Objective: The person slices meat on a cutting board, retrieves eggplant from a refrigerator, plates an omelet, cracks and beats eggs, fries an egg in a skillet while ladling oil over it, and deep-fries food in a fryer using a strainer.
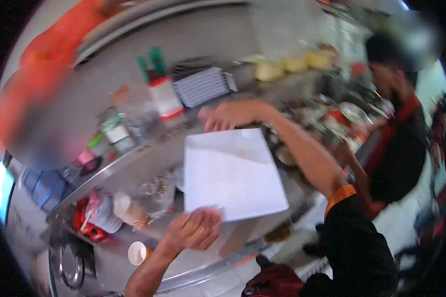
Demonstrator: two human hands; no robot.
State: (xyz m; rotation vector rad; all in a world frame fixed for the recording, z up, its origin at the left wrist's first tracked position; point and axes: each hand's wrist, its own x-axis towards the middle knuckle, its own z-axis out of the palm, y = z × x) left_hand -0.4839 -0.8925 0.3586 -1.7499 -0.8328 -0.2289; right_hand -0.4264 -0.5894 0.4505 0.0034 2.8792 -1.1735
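A white square sheet (235, 173), flat and box-like in outline, lies in front of me at the counter's edge; I cannot tell whether it is paper or a box. At its near left corner my left hand (195, 228) is closed, fingers curled against the edge and somewhat blurred. My right hand (233, 114) reaches across the sheet's far edge, fingers stretched out to the left and smeared a little by motion. Just beyond that hand stands a stack of grey-white trays (201, 88).
Stacked paper cups (129, 209), a single cup (139, 253) and bowls (104, 218) stand on the left. On the shelf are a red-and-white container (165, 98) and yellow items (295, 64). A co-worker (399, 148) works at the right; another person (49, 114) is across the counter.
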